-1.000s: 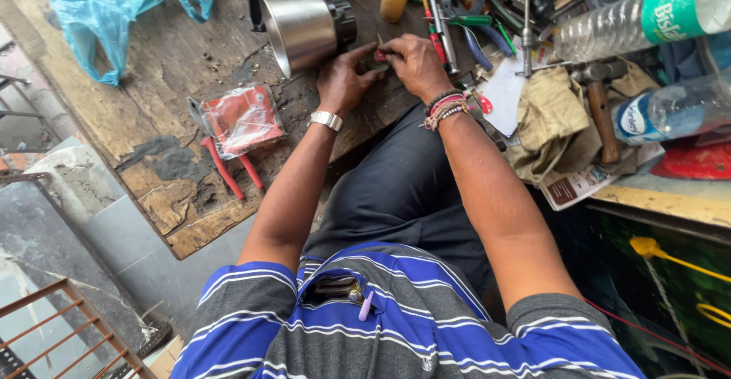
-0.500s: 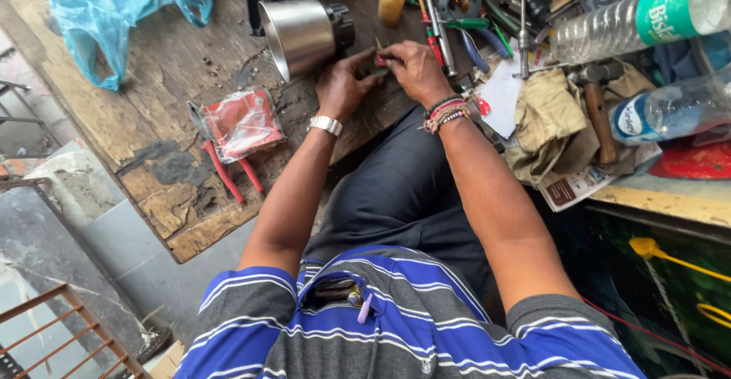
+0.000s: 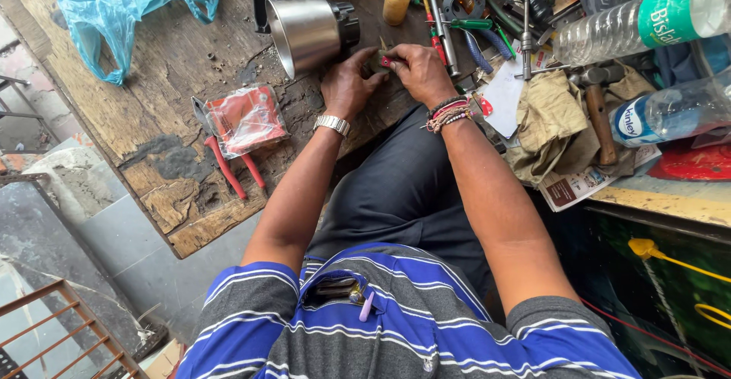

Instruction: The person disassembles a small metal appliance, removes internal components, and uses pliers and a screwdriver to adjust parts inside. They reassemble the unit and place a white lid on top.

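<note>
Hands unmoved: left hand (image 3: 346, 83), right hand (image 3: 417, 70) pinch small part (image 3: 380, 61)

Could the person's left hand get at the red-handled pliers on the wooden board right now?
Probably yes, but not at once. The left hand is pinching a small part together with the right hand. The red-handled pliers lie uncovered on the wooden board, nothing between them and that arm.
</note>
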`<control>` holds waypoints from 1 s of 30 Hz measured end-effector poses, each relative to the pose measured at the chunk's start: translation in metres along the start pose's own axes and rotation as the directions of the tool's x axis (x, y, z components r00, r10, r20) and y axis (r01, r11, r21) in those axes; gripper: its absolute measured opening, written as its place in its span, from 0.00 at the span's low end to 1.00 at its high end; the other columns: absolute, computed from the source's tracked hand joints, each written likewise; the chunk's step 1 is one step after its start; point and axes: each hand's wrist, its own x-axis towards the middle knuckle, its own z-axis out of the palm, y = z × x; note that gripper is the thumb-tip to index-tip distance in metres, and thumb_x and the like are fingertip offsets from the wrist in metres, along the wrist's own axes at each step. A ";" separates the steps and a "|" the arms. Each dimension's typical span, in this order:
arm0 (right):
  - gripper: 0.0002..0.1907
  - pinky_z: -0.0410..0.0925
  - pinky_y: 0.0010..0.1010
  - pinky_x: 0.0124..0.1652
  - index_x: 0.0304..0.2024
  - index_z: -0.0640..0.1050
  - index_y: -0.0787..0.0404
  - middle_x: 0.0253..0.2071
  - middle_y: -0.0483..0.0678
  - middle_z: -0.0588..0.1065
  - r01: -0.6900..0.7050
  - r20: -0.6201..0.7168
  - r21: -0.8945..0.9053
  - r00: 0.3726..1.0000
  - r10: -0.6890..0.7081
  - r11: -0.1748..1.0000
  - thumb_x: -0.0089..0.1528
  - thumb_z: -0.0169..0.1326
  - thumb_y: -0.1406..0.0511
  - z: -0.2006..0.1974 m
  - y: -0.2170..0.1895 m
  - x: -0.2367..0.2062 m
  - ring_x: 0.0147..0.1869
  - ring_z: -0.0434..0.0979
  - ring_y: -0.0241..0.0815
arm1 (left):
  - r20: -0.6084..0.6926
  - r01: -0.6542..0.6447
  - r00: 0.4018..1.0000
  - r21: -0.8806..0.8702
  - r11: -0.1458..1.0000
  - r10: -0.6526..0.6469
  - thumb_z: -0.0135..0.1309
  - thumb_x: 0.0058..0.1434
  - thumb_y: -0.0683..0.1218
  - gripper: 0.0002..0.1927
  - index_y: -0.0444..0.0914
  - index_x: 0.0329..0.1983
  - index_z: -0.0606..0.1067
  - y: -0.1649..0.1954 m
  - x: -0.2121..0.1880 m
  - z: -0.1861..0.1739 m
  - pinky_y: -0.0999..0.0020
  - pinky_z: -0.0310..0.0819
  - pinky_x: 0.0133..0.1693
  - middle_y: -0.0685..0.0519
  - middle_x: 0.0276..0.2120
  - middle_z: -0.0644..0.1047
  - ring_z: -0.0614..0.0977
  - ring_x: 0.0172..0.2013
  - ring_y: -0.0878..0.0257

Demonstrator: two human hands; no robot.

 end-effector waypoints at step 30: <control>0.06 0.74 0.36 0.44 0.42 0.82 0.61 0.39 0.51 0.82 -0.219 -0.069 -0.043 0.974 0.216 0.975 0.62 0.60 0.69 -0.008 0.008 -0.004 0.44 0.84 0.46 | 0.045 -0.113 0.993 0.011 0.994 0.113 0.67 0.55 0.62 0.33 0.56 0.63 0.73 0.004 0.002 0.000 0.55 0.80 0.41 0.50 0.41 0.84 0.86 0.40 0.53</control>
